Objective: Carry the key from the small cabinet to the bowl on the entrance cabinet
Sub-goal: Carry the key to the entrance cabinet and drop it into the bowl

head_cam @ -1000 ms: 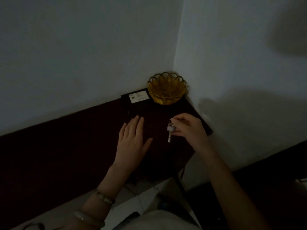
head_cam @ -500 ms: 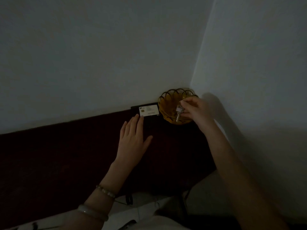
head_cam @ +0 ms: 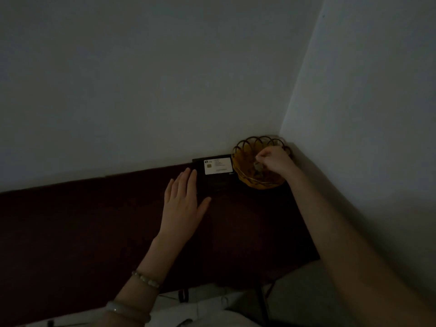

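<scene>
An amber glass bowl (head_cam: 250,178) with a scalloped rim stands in the far right corner of the dark red cabinet top (head_cam: 94,220). My right hand (head_cam: 274,160) reaches into the bowl from the right, its fingers pinched on a small silver key (head_cam: 257,166) that hangs low inside the bowl. Whether the key touches the bowl's bottom I cannot tell in the dim light. My left hand (head_cam: 182,205) lies flat on the cabinet top, fingers apart, a little left of the bowl, holding nothing.
A black flat box (head_cam: 212,182) with a white label (head_cam: 218,165) lies against the wall just left of the bowl. White walls meet in a corner behind the bowl. The cabinet's front edge runs below my wrists, with pale floor beneath.
My right hand has carried the key from over the cabinet's front part up to the bowl and then lowered it inside. My left hand has stayed flat in place.
</scene>
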Tool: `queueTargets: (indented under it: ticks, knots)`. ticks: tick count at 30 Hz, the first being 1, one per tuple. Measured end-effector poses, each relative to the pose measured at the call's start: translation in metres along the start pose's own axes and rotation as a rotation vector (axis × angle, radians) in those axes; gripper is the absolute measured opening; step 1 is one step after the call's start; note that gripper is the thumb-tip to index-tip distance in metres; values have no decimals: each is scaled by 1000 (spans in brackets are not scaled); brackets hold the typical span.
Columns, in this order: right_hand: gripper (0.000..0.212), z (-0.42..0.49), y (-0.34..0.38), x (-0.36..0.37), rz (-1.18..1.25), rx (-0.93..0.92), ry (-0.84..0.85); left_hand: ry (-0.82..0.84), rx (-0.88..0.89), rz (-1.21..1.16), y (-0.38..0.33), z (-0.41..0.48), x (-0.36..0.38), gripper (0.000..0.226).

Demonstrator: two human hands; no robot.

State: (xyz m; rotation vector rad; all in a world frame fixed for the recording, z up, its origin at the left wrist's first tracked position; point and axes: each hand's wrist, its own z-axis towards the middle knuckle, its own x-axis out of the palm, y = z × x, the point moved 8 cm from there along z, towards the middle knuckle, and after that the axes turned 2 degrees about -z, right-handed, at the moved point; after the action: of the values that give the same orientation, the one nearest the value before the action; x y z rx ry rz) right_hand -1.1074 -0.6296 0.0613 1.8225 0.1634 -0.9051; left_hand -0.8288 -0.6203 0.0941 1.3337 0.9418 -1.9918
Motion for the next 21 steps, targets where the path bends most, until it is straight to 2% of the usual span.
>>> queueTargets:
  ticks: [4,8,11,14,18,21]
  knots:
    - [11,3,-3,0,-55,3,-5,1,0,-10,-3,-1,1,70]
    - [24,-2,-2,5,-157,13,51,-3,-9,-7,-2,-5,-1,70]
    - [25,-17,11,5,-266,-26,85,-8,-17,-9,2,-10,-3,69]
    - [36,-46,39,1,-286,-127,45,-25,-25,-11,8,-13,-9,69]
    - [41,-103,87,11,-348,-358,-68,-68,-43,-11,16,-19,-23,69]
    - [50,-141,113,36,-368,-490,-48,-109,-77,-8,26,-28,-37,70]
